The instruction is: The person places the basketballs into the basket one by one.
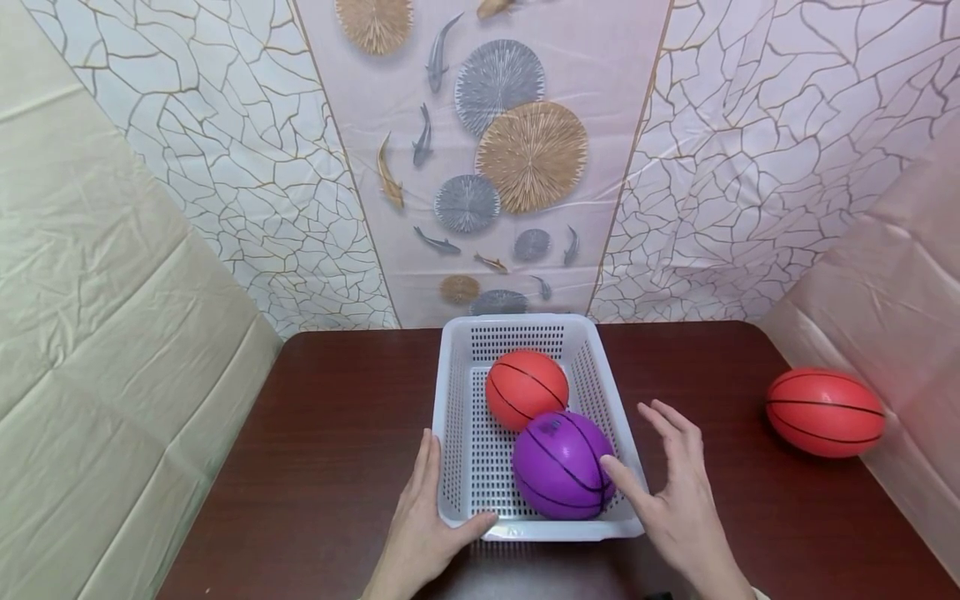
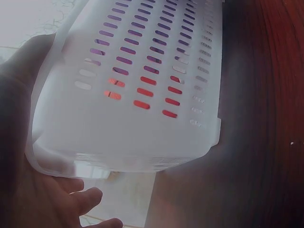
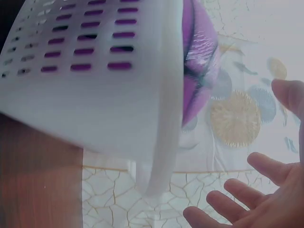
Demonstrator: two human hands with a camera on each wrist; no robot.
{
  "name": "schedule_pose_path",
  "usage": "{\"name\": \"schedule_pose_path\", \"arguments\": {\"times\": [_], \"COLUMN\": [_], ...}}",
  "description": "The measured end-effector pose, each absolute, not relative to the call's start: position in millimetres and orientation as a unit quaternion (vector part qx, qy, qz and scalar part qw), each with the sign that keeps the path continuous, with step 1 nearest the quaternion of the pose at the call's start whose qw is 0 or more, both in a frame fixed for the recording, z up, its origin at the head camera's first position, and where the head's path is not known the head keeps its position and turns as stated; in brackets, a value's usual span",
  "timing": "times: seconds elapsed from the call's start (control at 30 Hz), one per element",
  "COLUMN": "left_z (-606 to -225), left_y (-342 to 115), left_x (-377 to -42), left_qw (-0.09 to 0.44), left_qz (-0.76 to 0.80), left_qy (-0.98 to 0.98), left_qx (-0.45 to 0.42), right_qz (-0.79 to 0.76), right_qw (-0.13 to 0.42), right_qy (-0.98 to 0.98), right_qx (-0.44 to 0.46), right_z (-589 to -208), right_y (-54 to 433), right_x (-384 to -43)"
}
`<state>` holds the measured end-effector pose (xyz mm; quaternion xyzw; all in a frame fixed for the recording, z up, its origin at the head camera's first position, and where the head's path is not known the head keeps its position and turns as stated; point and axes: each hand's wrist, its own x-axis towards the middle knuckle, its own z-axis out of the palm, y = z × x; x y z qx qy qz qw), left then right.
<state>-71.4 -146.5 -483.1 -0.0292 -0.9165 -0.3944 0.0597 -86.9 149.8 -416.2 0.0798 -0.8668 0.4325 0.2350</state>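
Note:
A white perforated plastic basket sits on the dark table, holding a red ball with black lines at its middle and a larger purple ball at its near right. My left hand rests at the basket's near left corner, fingers fairly straight along the left side and thumb over the near rim. In the left wrist view the fingertips reach past the corner. My right hand hovers by the right rim, its fingers spread. A gap shows between it and the purple ball in the right wrist view.
Another red ball with black lines lies on the table at the right, near the beige side cloth. A patterned cloth backdrop stands behind the table's far edge. A beige cloth slopes along the left.

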Motion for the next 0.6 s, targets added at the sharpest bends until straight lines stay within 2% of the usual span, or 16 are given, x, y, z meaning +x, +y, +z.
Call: {"name": "schedule_pose_path", "arguments": {"times": [0.3, 0.6], "left_z": [-482.1, -483.0], "left_y": [-147.6, -147.7], "left_x": [-70.5, -71.4], "left_qw": [0.061, 0.060], "left_qz": [-0.397, -0.400], "left_qy": [-0.915, -0.914], "left_qx": [-0.028, -0.029], "right_qz": [0.427, 0.372], "right_qw": [0.283, 0.340], "right_qy": [-0.859, -0.860], "right_qx": [0.025, -0.075], "right_z": [-411.6, -399.3], "right_y": [179.1, 251.9], "right_x": [-93.1, -110.9]}}
